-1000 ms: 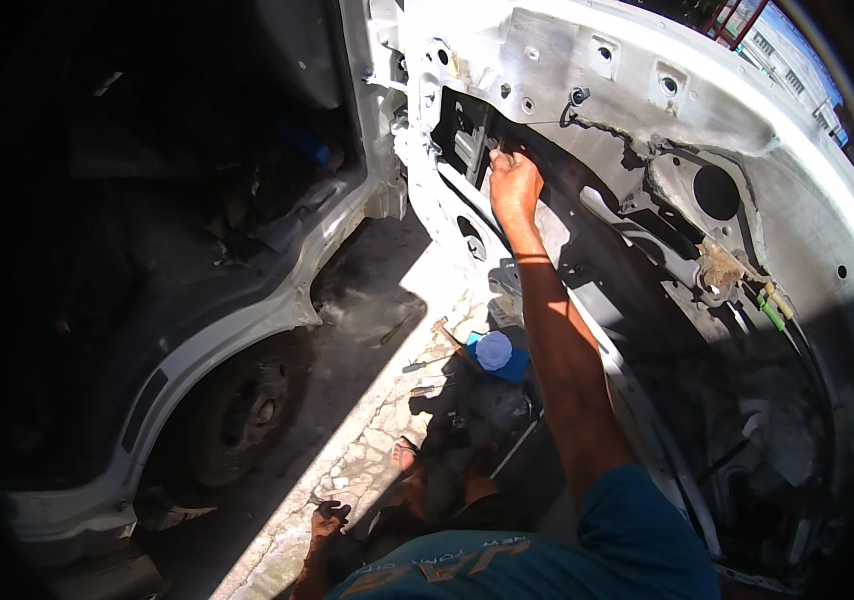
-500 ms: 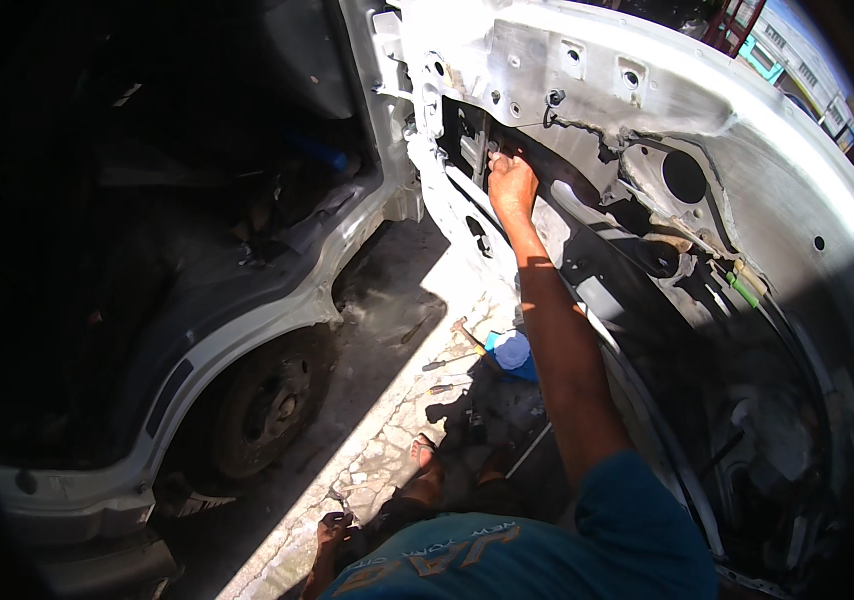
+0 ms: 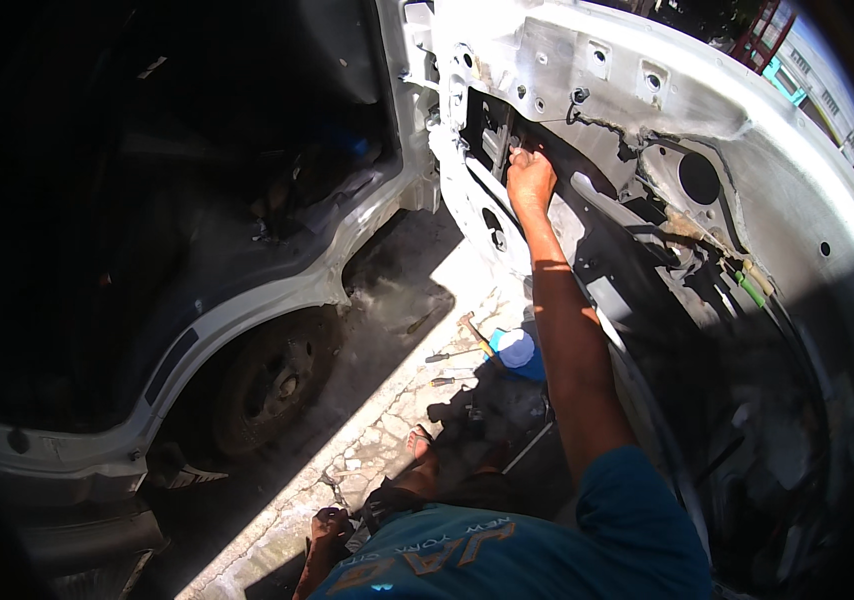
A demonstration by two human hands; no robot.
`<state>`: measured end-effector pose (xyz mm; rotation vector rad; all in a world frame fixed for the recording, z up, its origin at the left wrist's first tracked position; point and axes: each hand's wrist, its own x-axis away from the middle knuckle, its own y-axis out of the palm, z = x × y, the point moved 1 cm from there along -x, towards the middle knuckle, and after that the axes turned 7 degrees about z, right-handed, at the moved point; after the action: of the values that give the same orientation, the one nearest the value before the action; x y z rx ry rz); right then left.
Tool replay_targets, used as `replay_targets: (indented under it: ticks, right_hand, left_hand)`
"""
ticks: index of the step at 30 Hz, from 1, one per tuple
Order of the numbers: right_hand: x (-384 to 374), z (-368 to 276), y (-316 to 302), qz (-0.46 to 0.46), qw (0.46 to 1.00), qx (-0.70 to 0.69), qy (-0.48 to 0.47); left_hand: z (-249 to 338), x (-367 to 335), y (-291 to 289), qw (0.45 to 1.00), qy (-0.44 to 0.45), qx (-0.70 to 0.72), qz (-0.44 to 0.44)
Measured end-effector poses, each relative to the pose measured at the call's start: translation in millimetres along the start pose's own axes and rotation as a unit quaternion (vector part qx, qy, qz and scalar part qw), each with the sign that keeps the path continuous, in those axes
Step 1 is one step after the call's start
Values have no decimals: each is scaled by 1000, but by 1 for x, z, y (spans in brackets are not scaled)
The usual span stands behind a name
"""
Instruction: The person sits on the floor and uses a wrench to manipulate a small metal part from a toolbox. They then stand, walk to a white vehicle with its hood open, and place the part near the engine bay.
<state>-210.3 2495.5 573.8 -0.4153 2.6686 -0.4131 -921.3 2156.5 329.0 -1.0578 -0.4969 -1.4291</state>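
Note:
My right hand [image 3: 531,182] reaches into the opening of a stripped, whitish-grey vehicle door [image 3: 692,88]. Its fingers are pinched together beside an upright metal rail [image 3: 503,138] inside the door. Whatever sits between the fingertips is too small to make out. Low by my side, my left hand [image 3: 328,524] is curled closed in shadow; I cannot make out what it holds, if anything.
On the cracked pavement [image 3: 367,440] by my foot lie a hammer [image 3: 477,333], a screwdriver [image 3: 452,356] and another yellow-handled tool [image 3: 444,381], near a blue and white container [image 3: 515,348]. The vehicle's wheel [image 3: 282,390] and dark cabin are at left. Cables [image 3: 782,320] hang along the door.
The view has shifted, so the door and pavement appear slightly to the right. My right hand stays pinched at the same rail. My left hand remains low at my side.

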Motion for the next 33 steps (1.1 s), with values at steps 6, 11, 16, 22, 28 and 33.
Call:
replay_targets:
  ticks: [6,11,16,22,28,33]
  right_hand:
    - [7,-4,1,5,998,-64,-14]
    - [-8,17,7,19,998,-43,-41]
    - [-9,19,9,20,998,-37,-51]
    - [-3,10,7,14,997,-38,-61]
    - [-5,13,6,24,996,-28,-76]
    - [-2,17,0,39,996,-9,-82]
  left_hand:
    - [-1,10,6,999,29,-36,-5]
    - [-24,-9,4,995,27,-100,13]
    - [-48,-28,0,975,68,-203,54]
    - [-59,-28,-4,979,95,-172,56]
    - [-46,-17,-10,989,82,-121,17]
    - [-49,-8,-10,986,94,-134,12]
